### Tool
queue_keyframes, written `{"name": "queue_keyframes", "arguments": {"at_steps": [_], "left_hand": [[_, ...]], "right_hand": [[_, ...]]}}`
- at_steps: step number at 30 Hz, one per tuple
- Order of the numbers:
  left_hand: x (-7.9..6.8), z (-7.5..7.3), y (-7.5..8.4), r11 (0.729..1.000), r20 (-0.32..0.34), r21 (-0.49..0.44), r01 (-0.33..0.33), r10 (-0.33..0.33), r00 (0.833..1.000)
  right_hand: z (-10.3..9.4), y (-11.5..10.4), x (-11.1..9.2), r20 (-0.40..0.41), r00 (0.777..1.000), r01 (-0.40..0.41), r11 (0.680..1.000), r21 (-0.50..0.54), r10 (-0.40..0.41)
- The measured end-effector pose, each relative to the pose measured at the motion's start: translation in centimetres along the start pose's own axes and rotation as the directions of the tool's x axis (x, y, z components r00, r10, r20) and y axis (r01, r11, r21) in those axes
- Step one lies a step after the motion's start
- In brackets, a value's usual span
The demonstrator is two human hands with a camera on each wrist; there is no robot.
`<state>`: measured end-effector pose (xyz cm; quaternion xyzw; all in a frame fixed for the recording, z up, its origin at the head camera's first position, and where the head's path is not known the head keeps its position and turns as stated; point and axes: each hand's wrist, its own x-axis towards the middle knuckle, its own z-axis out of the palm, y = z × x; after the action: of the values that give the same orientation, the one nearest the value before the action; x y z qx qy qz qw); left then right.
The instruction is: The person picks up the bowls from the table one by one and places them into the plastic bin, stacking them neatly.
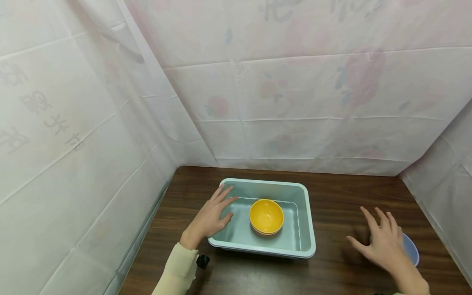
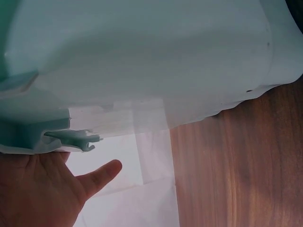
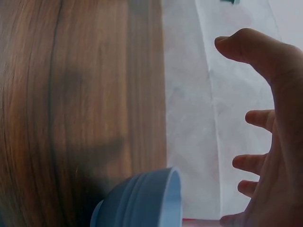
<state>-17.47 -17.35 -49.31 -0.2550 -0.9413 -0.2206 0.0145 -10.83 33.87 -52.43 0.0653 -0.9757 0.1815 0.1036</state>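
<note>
A pale green plastic basin (image 1: 307,221) stands on the dark wooden table. Inside it, right of centre, sits a small stack of yellow bowls (image 1: 266,216). My left hand (image 1: 209,217) is over the basin's left rim with its fingers spread and nothing in its grasp; the left wrist view shows the basin wall (image 2: 142,61) close by. At the right of the table, my right hand (image 1: 384,242) hovers with fingers apart and thumb out. A blue bowl (image 1: 410,250) stands beside and partly behind that hand; the right wrist view shows its ribbed side (image 3: 137,198) below the fingers.
The wooden table (image 1: 332,270) ends at a pale printed cloth (image 1: 295,110) hanging along the back. Similar cloth sheets (image 1: 73,164) close off the left and right sides. A stretch of table separates the basin from the blue bowl.
</note>
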Motion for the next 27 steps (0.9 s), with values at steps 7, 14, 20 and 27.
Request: {"name": "queue_keyframes", "arguments": {"at_steps": [7,14,20,27], "left_hand": [[0.1,0.1,-0.2,1.0,0.011,0.017,0.008,-0.008,1.0],[0.0,0.2,-0.2,1.0,0.01,0.021,0.017,-0.017,1.0],[0.0,0.2,0.0,1.0,0.016,0.01,0.011,-0.012,1.0],[0.0,0.1,-0.1,1.0,0.008,0.025,0.019,-0.019,1.0]], "right_hand": [[0.4,1.6,0.1,0.1,0.989,-0.11,0.994,-0.022,0.111],[1.1,3.0,0.0,0.169,0.971,-0.167,0.985,-0.042,0.172],[1.4,4.3,-0.5,0.205,0.955,-0.211,0.976,-0.046,0.216],[1.4,5.3,-0.6,0.221,0.943,-0.244,0.968,-0.057,0.25]]}}
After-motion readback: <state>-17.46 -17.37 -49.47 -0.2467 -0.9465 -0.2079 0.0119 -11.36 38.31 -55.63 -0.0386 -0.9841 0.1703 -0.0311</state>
